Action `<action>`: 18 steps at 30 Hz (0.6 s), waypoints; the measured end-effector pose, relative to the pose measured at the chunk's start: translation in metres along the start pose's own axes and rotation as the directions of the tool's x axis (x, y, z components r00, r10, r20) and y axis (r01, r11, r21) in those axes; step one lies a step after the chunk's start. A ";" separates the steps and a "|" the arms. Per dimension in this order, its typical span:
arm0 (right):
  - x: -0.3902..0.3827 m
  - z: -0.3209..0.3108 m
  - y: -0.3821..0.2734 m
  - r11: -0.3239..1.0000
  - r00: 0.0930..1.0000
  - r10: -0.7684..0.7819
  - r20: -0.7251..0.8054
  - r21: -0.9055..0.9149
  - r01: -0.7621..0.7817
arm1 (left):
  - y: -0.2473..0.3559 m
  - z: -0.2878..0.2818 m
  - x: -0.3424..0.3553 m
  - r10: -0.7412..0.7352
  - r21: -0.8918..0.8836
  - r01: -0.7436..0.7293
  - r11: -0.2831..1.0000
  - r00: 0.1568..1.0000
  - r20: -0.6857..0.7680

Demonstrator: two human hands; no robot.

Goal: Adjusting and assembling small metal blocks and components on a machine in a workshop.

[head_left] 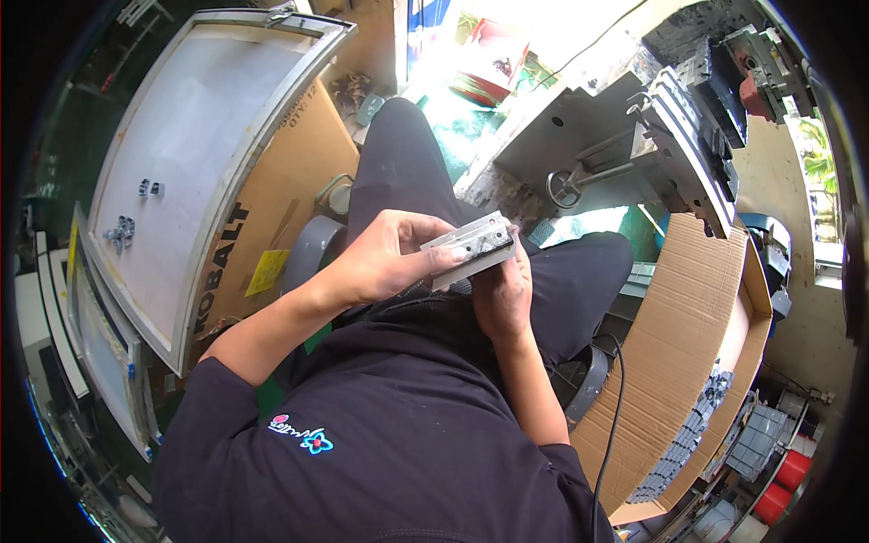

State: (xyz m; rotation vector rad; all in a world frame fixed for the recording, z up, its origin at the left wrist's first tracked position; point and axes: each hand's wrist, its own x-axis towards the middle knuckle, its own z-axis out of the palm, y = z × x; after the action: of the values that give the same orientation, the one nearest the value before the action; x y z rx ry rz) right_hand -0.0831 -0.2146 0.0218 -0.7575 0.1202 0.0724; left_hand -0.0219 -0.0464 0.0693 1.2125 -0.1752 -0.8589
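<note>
My left hand (394,258) grips a silver metal block (475,264) from the left, thumb near its front face. The block is held tilted above my lap and has a dark strip with several small holes along it. My right hand (502,294) holds the same block from below and the right, its fingers partly hidden behind it.
A white framed screen (181,109) with small dark pieces leans by a cardboard box (290,181) at left. A metal machine with a handwheel (563,188) stands front right. An open carton (670,344) holding many small grey parts is at right, beside a black cable (617,416).
</note>
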 end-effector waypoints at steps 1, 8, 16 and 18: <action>-0.001 -0.002 0.000 0.998 0.996 0.064 -0.058 -0.014 -0.065 | 0.000 0.000 0.000 -0.018 0.006 0.018 1.000 1.000 -0.004; -0.002 0.011 0.001 0.974 0.990 -0.129 -0.052 -0.196 0.117 | -0.002 -0.003 0.000 -0.027 -0.020 0.026 0.999 1.000 -0.008; -0.001 0.011 -0.004 0.976 0.990 -0.125 -0.065 -0.189 0.111 | -0.008 0.003 -0.001 -0.023 -0.078 0.022 0.997 1.000 -0.015; -0.002 0.015 -0.006 0.978 0.987 -0.136 -0.080 -0.168 0.122 | -0.008 0.002 0.000 -0.037 -0.106 0.036 0.994 0.999 -0.009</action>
State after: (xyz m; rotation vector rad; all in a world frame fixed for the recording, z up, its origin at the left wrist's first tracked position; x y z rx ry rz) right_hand -0.0833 -0.2083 0.0371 -0.9303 0.1530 -0.0772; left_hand -0.0273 -0.0484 0.0632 1.1238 -0.0974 -0.8824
